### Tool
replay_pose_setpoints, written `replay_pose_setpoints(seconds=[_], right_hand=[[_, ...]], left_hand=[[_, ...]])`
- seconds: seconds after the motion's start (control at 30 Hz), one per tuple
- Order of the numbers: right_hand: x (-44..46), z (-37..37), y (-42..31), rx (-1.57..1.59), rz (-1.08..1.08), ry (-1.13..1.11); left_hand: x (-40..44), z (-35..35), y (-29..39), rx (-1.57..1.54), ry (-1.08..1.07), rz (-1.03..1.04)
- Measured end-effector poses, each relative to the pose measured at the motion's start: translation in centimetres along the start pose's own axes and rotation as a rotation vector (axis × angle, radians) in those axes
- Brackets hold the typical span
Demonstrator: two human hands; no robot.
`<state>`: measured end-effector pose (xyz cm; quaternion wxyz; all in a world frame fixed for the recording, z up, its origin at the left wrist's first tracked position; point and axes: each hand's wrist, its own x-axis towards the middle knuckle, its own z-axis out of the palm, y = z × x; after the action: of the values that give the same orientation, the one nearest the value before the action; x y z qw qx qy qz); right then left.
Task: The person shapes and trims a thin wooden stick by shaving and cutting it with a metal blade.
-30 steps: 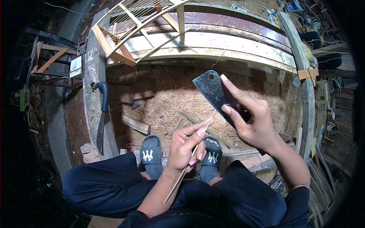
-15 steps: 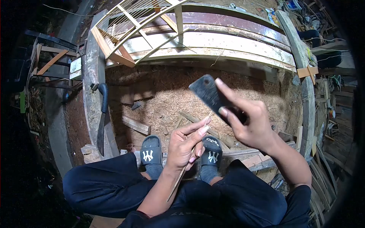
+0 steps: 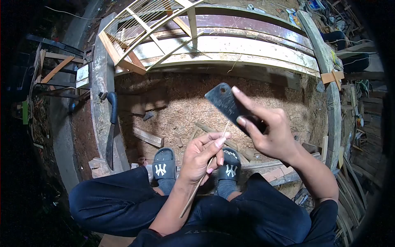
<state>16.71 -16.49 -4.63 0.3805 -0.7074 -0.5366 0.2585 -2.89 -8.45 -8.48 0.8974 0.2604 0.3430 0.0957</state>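
Observation:
My left hand (image 3: 201, 158) is closed round a thin wooden stick (image 3: 190, 203), pinching it near its upper end. The stick slants from that pinch down toward my lap, and its pale tip pokes out above the fingers. In my right hand (image 3: 271, 131) is a dark cleaver (image 3: 224, 101) with a broad, flat, scratched blade and a round hole near its far corner. Thumb and index finger press along the blade; its handle is hidden in the palm. The blade hovers above and right of the stick's tip, apart from it.
A curved wooden frame with thin rods (image 3: 150, 31) rests on the planks (image 3: 247, 47) ahead. A long knife with a dark handle (image 3: 111, 123) leans on the left beam (image 3: 101, 78). Wood offcuts (image 3: 148, 136) and shavings (image 3: 173, 107) cover the ground before my sandals (image 3: 163, 160).
My left hand has shifted slightly right and down with the stick, whose tip shows a little more. The cleaver has stayed almost in place and looks sharper, less blurred.

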Motion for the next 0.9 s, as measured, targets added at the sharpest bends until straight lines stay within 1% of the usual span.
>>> replay_pose_setpoints(seconds=[0.03, 0.1, 0.13, 0.23, 0.3, 0.33, 0.37, 0.43, 0.5, 0.6, 0.7, 0.8, 0.87, 0.9], right_hand=[[-0.1, 0.2, 0.1, -0.002, -0.058, -0.002], [-0.1, -0.4, 0.0, 0.017, -0.035, -0.010], [0.1, -0.8, -0.3, 0.007, 0.027, -0.025], [0.0, -0.7, -0.2, -0.022, 0.061, -0.024], [-0.2, -0.5, 0.0, 0.009, -0.048, -0.054], [-0.2, -0.7, -0.3, -0.006, 0.010, -0.047], [-0.1, -0.6, -0.3, -0.006, 0.011, -0.047], [0.0, -0.6, -0.1, 0.018, 0.071, 0.023], [-0.3, -0.5, -0.1, 0.047, 0.017, -0.070], [-0.3, -0.5, -0.2, 0.057, -0.021, -0.074], [-0.1, -0.8, -0.3, -0.001, 0.061, -0.013], [-0.2, -0.8, -0.3, 0.054, 0.029, -0.046], [-0.1, -1.1, -0.6, 0.100, 0.121, -0.020], [-0.1, -1.0, -0.5, 0.100, 0.120, -0.021]], left_hand=[[0.0, 0.0, 0.0, 0.037, 0.011, -0.008], [-0.1, 0.0, -0.1, 0.072, 0.022, -0.016], [0.0, 0.0, -0.2, 0.048, 0.009, 0.010], [0.0, 0.0, -0.2, 0.032, 0.000, 0.034], [-0.1, -0.1, -0.2, 0.039, 0.005, 0.031], [-0.1, -0.1, -0.2, 0.034, 0.008, 0.030], [-0.1, -0.1, -0.3, 0.028, 0.011, 0.029], [-0.2, -0.4, -0.4, 0.009, -0.014, 0.025], [-0.2, -0.5, -0.4, -0.006, -0.038, 0.022], [-0.2, -0.5, -0.5, 0.022, -0.017, 0.039], [-0.2, -0.4, -0.5, 0.025, -0.009, 0.059], [-0.3, -0.1, -0.3, 0.073, 0.049, 0.037], [-0.3, -0.1, -0.4, 0.091, 0.052, 0.055], [-0.2, -0.1, -0.5, 0.090, 0.052, 0.055]])
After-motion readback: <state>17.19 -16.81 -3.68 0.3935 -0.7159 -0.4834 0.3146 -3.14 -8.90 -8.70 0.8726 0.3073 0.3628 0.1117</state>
